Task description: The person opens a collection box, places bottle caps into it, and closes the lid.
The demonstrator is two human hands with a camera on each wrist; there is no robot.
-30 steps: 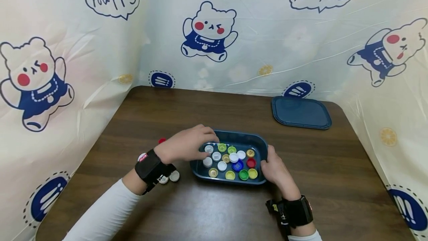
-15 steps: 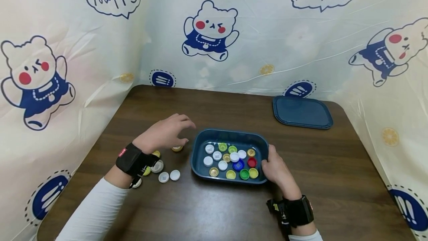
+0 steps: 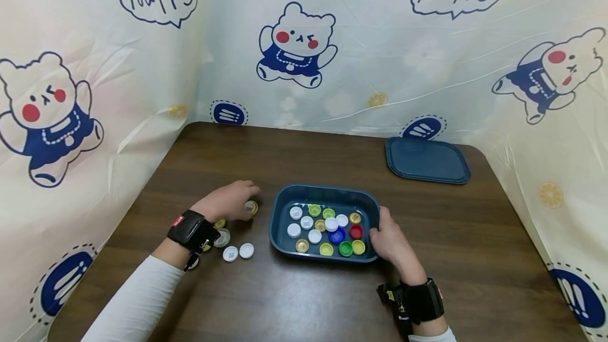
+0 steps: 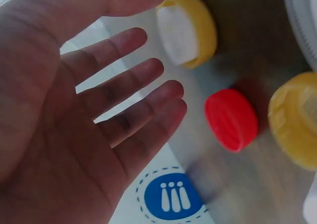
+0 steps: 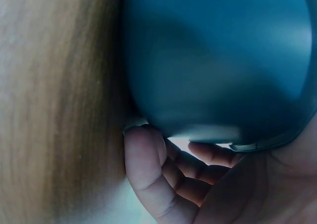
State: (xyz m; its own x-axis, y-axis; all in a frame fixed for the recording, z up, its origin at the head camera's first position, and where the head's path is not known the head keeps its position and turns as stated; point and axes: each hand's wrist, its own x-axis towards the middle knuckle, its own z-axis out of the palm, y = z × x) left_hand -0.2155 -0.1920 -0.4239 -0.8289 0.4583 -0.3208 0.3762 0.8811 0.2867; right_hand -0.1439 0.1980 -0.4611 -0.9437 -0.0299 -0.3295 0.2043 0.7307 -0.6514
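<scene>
A dark blue tray (image 3: 276, 226) holds several bottle caps in white, yellow, green, red and blue. My right hand (image 3: 386, 236) grips the tray's right end, its fingers (image 5: 148, 169) curled under the rim of the tray (image 5: 213, 60). My left hand (image 3: 243, 199) hovers over the loose caps left of the tray, close by a yellow cap (image 3: 251, 207). In the left wrist view the left hand (image 4: 148, 65) is spread with straight fingers and holds nothing. A yellow cap (image 4: 190, 28) lies by the thumb tip, and a red cap (image 4: 232, 119) lies just beyond the fingertips.
More loose caps lie near my left wrist: two small white caps (image 3: 238, 252), a larger white one (image 3: 222, 237) and a yellow one (image 3: 219, 222). The tray's blue lid (image 3: 427, 160) lies at the back right. Printed curtains enclose the brown table (image 3: 304, 300) on three sides.
My left hand left the tray, swung left and came down over the loose caps by the yellow one. The right hand and tray stayed put.
</scene>
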